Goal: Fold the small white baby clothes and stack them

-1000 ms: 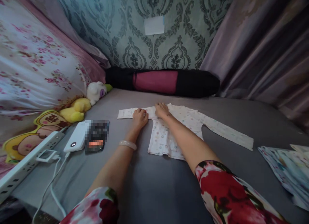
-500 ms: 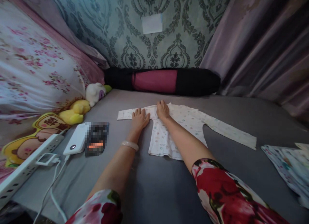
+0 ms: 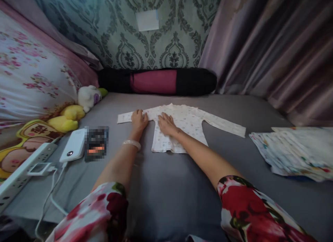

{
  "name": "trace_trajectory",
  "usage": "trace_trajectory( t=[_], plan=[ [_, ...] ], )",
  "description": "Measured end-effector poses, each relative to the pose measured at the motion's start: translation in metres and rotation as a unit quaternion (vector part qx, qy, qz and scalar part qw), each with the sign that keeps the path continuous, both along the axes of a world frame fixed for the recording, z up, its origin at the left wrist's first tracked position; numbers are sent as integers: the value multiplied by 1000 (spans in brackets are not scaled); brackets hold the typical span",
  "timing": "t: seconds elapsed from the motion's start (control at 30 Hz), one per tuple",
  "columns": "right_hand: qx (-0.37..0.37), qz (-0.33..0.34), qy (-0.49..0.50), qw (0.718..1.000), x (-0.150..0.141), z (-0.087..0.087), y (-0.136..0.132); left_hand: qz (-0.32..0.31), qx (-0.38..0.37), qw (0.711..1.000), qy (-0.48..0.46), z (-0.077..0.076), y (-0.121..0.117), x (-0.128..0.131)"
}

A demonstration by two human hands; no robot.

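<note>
A small white long-sleeved baby shirt (image 3: 184,122) with a fine coloured print lies spread flat on the grey bed sheet (image 3: 166,193), sleeves out to both sides. My left hand (image 3: 138,119) lies flat and open on the shirt's left sleeve near the shoulder. A pale bangle sits on that wrist. My right hand (image 3: 167,124) rests flat and open on the chest of the shirt, fingers stretched out. Both arms wear red floral sleeves.
A stack of folded printed cloths (image 3: 293,151) lies at the right. At the left are a white power bank (image 3: 73,150), a blurred dark object, a power strip (image 3: 23,172) with cables, and plush toys (image 3: 69,117). A black and pink bolster (image 3: 156,81) lies along the wall.
My right hand has slid from the shirt's collar down onto its chest. My left hand, earlier curled on the sleeve, now lies flat. The view has swung to the right.
</note>
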State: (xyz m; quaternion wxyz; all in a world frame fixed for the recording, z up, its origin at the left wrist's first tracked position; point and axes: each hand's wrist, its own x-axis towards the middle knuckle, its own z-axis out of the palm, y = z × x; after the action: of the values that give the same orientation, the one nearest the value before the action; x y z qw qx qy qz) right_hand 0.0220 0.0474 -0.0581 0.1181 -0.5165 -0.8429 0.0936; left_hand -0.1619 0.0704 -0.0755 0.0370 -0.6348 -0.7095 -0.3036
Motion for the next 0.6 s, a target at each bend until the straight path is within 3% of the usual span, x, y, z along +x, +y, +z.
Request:
trace_trajectory(
  t=[0.17,0.33,0.4,0.47,0.53,0.6],
  plan=[
    [-40,47,2,998,26,8,-54,4,11,1000,18,10,-15,7],
    [-45,146,72,986,78,23,-99,44,-70,995,64,26,-50,25],
    [-27,104,112,988,104,31,-109,44,-117,989,77,33,-66,29],
    [-7,0,119,993,132,37,-116,41,-163,983,79,39,-82,31],
    [-7,-126,82,989,160,40,-119,29,-210,974,78,43,-96,30],
    [-41,-207,25,977,182,39,-120,9,-257,963,76,46,-108,30]
  ],
)
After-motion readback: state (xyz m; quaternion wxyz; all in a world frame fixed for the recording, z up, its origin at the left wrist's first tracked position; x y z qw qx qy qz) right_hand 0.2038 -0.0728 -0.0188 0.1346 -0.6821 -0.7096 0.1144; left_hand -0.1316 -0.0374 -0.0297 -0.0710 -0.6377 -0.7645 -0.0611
